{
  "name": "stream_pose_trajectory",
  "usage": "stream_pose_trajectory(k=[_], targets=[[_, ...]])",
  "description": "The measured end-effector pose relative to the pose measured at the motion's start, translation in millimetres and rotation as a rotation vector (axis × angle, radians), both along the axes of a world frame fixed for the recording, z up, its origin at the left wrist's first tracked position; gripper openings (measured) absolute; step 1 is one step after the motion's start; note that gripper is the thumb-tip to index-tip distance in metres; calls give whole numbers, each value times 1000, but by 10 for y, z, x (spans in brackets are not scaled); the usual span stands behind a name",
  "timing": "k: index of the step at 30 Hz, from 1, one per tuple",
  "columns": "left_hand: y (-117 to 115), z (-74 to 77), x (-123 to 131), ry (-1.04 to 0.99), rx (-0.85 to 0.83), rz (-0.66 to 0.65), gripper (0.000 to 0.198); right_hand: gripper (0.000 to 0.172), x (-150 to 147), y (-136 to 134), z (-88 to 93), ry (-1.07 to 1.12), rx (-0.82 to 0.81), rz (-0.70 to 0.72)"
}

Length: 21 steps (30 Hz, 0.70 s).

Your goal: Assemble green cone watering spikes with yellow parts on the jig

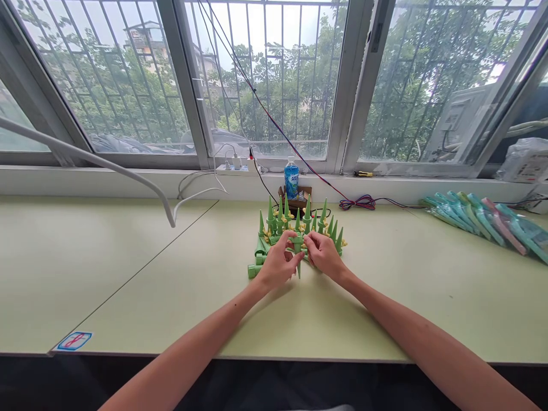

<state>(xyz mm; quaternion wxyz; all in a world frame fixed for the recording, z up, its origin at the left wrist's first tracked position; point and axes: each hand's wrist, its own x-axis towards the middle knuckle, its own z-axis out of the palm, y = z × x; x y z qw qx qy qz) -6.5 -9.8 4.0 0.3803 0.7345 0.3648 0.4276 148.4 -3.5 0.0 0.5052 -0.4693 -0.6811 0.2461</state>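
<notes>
My left hand [280, 264] is wrapped round a green plastic watering spike [298, 245], its point turned down over the table. My right hand [324, 254] is closed in a pinch against the right side of the spike's collar; whatever sits between those fingertips is too small to make out. Just beyond both hands stand several more green spikes [307, 217], points up, with small yellow valves [344, 243] at their sides. To the left of my left hand, green tube-like pieces [254, 271] lie on their sides.
Behind the spikes are a blue bottle [291, 180] and a brown cardboard box [305, 194]. A coiled cable [358, 202] lies farther right, near plastic-wrapped pastel items [482, 220]. A grey hose [128, 171] arches over the pale green table [171, 302] at left.
</notes>
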Motion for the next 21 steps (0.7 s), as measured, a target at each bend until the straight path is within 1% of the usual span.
stream_pose_trajectory(k=[4, 10, 21], targets=[[-11, 10, 9, 1, -16, 17, 36, 32, 0, -4, 6, 0, -1, 7], [-5, -13, 24, -28, -45, -14, 38, 32, 8, -6, 9, 5, -2, 8], [-25, -28, 35, -25, -17, 24, 40, 32, 5, -2, 26, 3, 5, -1]])
